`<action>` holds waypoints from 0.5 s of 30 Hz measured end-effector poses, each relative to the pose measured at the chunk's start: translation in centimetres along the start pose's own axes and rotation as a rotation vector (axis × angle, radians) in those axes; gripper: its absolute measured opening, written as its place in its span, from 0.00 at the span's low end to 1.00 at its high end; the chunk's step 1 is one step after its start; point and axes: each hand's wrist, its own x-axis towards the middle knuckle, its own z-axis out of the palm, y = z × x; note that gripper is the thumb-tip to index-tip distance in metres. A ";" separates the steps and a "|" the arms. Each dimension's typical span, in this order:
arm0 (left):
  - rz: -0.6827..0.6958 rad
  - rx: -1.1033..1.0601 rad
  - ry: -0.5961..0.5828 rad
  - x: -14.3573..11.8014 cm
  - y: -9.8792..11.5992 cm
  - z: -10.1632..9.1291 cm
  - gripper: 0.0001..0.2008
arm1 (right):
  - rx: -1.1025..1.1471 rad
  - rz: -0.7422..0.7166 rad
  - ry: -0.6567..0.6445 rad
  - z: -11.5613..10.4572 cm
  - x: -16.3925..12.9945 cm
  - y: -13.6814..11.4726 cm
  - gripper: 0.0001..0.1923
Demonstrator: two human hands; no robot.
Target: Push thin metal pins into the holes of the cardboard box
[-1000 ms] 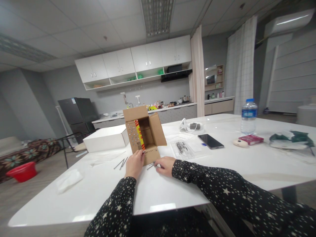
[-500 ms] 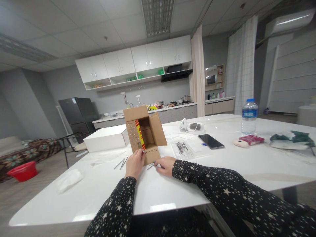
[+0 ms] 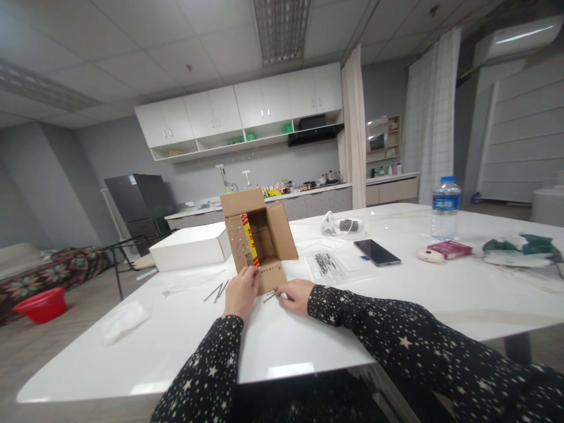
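Note:
An open brown cardboard box (image 3: 259, 238) stands on its side on the white table (image 3: 308, 329), its flaps spread and its left flap studded with small metal heads. My left hand (image 3: 240, 292) rests against the box's lower front flap, fingers pinched at its edge. Just right of it, my right hand (image 3: 294, 295) lies on the table with its fingertips on a few thin metal nails (image 3: 269, 294). Whether it grips one is unclear. Both sleeves are black with white stars.
Loose nails (image 3: 215, 291) lie left of the box, beside a white flat box (image 3: 190, 247). To the right are a clear bag of nails (image 3: 326, 264), a phone (image 3: 376, 251), a water bottle (image 3: 445, 208) and a red packet (image 3: 449, 248). A crumpled tissue (image 3: 123, 321) lies near left.

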 end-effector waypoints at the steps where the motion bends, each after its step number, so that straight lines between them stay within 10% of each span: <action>1: 0.012 -0.013 -0.004 0.0 0.1 0.0 0.12 | 0.000 -0.002 0.004 0.0 0.0 0.0 0.15; 15: 0.210 -0.192 -0.219 -0.6 1.5 0.2 0.08 | -0.015 -0.009 0.001 0.0 0.0 0.0 0.16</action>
